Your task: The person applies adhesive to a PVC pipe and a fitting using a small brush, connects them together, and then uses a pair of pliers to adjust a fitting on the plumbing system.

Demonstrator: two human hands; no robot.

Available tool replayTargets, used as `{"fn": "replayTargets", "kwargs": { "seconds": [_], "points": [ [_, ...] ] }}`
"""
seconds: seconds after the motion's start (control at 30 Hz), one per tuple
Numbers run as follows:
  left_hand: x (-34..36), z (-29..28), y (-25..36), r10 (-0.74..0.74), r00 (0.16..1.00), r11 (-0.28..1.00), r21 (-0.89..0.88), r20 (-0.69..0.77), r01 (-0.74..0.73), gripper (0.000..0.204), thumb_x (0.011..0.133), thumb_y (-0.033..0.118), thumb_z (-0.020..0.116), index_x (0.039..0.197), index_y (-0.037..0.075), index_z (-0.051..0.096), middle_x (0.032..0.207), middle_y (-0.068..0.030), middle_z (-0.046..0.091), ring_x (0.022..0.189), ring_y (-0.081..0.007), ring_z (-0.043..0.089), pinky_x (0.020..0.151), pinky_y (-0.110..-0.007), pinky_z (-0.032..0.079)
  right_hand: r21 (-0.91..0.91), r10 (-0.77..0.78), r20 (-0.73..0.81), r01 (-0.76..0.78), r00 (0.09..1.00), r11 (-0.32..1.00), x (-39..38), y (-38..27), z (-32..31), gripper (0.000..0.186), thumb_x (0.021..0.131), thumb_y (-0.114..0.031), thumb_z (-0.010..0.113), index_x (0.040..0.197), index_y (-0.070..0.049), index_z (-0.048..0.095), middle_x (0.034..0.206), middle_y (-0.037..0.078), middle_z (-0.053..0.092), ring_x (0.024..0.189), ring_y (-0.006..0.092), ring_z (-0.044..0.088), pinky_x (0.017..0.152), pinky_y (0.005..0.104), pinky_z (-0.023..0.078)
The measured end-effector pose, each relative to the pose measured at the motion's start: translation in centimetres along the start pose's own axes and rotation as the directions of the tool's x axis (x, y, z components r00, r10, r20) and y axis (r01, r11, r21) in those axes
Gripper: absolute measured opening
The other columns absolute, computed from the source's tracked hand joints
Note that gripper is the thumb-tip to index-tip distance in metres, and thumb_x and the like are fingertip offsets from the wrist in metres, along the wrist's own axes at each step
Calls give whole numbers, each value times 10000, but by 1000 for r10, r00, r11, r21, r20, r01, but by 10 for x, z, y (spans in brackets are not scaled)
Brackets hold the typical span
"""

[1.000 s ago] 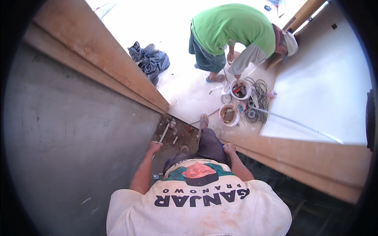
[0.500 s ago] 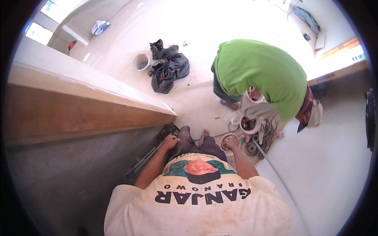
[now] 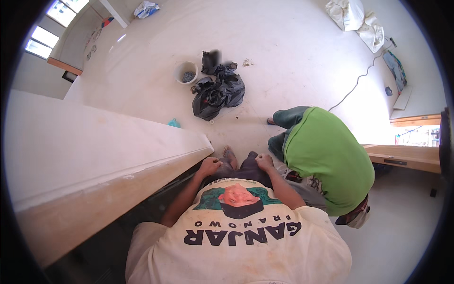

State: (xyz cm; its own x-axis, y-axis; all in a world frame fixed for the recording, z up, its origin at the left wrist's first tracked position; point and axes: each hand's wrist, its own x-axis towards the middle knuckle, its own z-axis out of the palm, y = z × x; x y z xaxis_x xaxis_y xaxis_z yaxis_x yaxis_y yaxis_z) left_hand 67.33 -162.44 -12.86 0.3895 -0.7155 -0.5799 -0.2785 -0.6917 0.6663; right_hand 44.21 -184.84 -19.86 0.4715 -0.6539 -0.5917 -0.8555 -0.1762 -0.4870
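My left hand (image 3: 209,166) rests with curled fingers by my left knee, against the dark trousers (image 3: 222,172). Over the right knee lies my right hand (image 3: 265,162), its fingers bent inward. Whatever either hand may hold is too small or hidden to make out. My bare foot (image 3: 229,155) shows on the pale floor between the hands. Close on the right, a co-worker in a green shirt (image 3: 326,161) bends low, hiding most of what lies beside my right arm.
A white wall edge (image 3: 142,137) runs along my left side. Ahead on the floor are black plastic bags (image 3: 220,94) and a white bucket (image 3: 186,73) with grey contents. White sacks (image 3: 352,19) and a cable (image 3: 357,83) lie at the far right.
My right hand has moved from the bucket rim onto my right knee. The co-worker has crouched lower and closer, covering the buckets and cables. The view has shifted.
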Motion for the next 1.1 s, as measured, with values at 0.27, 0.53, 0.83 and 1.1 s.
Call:
{"fn": "replayTargets", "kwargs": {
  "seconds": [0.27,0.53,0.83,1.1],
  "points": [
    [18,-36,30,-75,996,987,-145,-58,66,420,829,345,610,1081,18,685,887,-162,698,764,-285,681,695,-390,539,-70,-70,23,71,997,995,91,-58,-46,244,749,-267,625,864,-87,742,925,172,702,934,331,663,879,401,502],
    [63,-17,-6,-164,986,928,-346,-37,142,431,842,380,609,1101,44,680,699,-77,668,523,-169,634,435,-340,510,-312,-134,130,168,983,935,191,-69,-79,267,757,-262,618,883,-61,741,948,185,696,964,336,651,900,412,489],
    [136,-70,61,-360,932,919,-192,-46,345,499,795,385,654,1105,-6,659,929,-190,691,850,-304,682,783,-397,524,-306,-140,127,173,982,936,295,-96,-136,271,784,-290,615,917,-95,746,985,177,695,986,320,644,914,407,479],
    [183,-82,94,-340,937,939,-90,-77,333,527,762,388,670,1092,-23,657,1104,-219,626,990,-364,616,891,-429,484,-399,-184,227,263,956,878,367,-62,-167,330,795,-342,546,931,-113,742,1014,182,686,977,338,644,891,424,486]
  ]
}}
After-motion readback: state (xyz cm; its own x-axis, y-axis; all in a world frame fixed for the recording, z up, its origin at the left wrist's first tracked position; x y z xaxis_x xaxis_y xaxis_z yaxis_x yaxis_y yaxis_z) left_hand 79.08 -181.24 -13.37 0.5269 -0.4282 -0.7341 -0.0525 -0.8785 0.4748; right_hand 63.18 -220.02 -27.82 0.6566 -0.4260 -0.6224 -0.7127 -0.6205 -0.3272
